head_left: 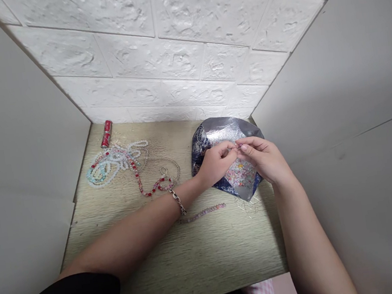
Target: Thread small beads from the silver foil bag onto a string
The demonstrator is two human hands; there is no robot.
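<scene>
My left hand (215, 163) and my right hand (266, 158) meet fingertip to fingertip above an opened pouch (225, 127) with a silvery lining. Both are closed in a pinch. Tiny pinkish beads (239, 146) show between the fingertips, mostly at the right hand; what the left fingers grip is too small to make out. Below the hands, a heap of loose mixed beads (239, 174) in pink, white and orange lies in the pouch. A short strand of pinkish beads (205, 213) rests on the table beside my left forearm, its left end hidden by that arm.
Tangled strands of white and pale blue beads (104, 169) lie at the left, joined by a red and pink strand (139, 181). A red cylinder (106, 134) stands behind them. Clear thread ends (248, 205) lie before the pouch. Panels and a white brick-pattern wall (178, 54) enclose the table.
</scene>
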